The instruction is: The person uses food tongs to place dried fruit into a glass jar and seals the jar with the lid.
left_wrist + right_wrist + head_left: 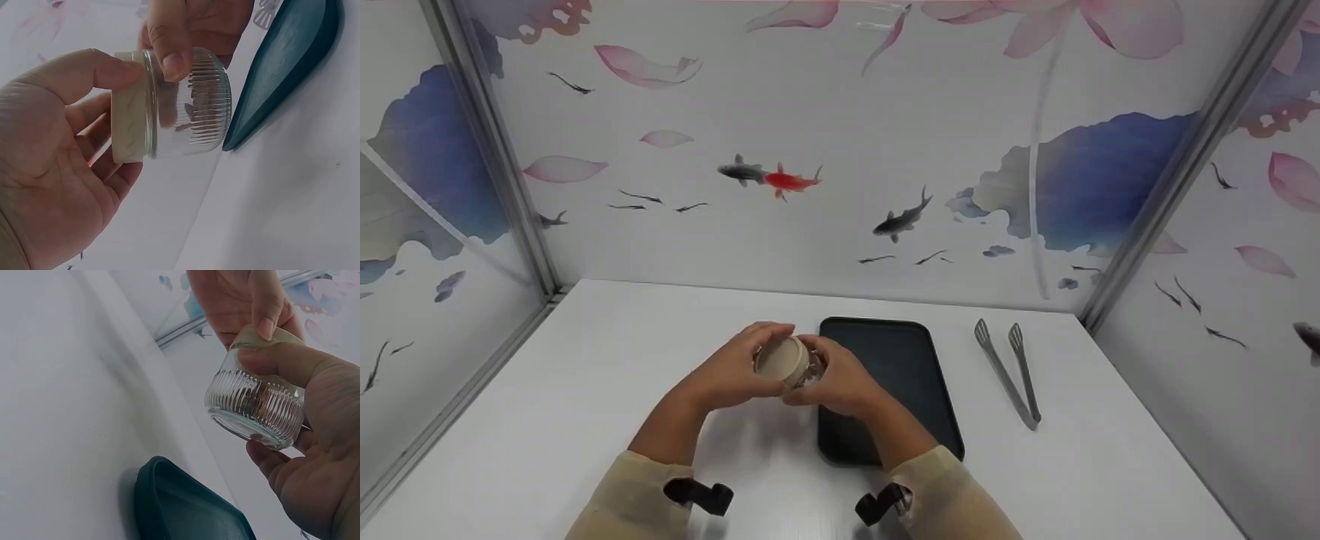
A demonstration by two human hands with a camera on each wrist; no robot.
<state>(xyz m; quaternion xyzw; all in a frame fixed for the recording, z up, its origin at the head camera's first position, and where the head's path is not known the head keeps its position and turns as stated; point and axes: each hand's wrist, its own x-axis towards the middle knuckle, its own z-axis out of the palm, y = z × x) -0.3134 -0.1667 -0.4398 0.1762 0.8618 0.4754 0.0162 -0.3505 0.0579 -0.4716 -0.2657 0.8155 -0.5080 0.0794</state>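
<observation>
A small ribbed glass jar with a cream lid is held in the air above the white table, tipped on its side. My left hand grips the lid with thumb and fingers curled round its rim. My right hand grips the glass body, thumb across the ribbed wall. The jar looks empty through the glass. Both hands are over the table just left of the dark tray.
Metal tongs lie on the table right of the tray. Printed wall panels with fish and petals close in the back and both sides. The tray's near edge lies just below the jar.
</observation>
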